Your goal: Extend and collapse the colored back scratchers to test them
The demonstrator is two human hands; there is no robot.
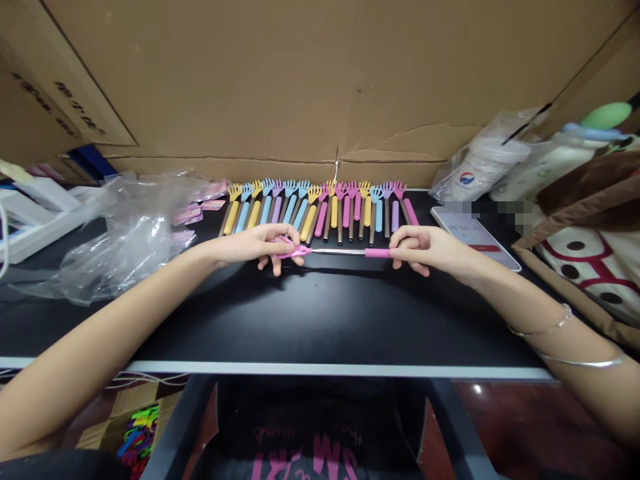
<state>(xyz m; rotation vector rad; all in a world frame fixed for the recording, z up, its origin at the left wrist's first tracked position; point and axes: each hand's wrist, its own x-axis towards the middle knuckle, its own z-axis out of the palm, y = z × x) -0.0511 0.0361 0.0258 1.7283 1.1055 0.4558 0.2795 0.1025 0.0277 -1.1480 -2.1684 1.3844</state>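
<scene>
I hold a pink telescopic back scratcher (340, 252) level above the black table (320, 313), its metal shaft drawn out. My left hand (260, 245) is closed on its pink claw head. My right hand (425, 248) is closed on its pink grip. Just behind the hands lies a neat row of collapsed back scratchers (320, 208) in yellow, blue, purple and pink, claw heads pointing toward the cardboard.
A cardboard wall (320, 87) stands behind the table. Crumpled clear plastic bags (125, 233) lie at the left, with pink packets beside them. A phone (475, 237) lies at the right, next to a wrapped cup (483, 170) and a fabric bag (590, 220). Below the table's front edge is a box of colourful pieces (135, 433).
</scene>
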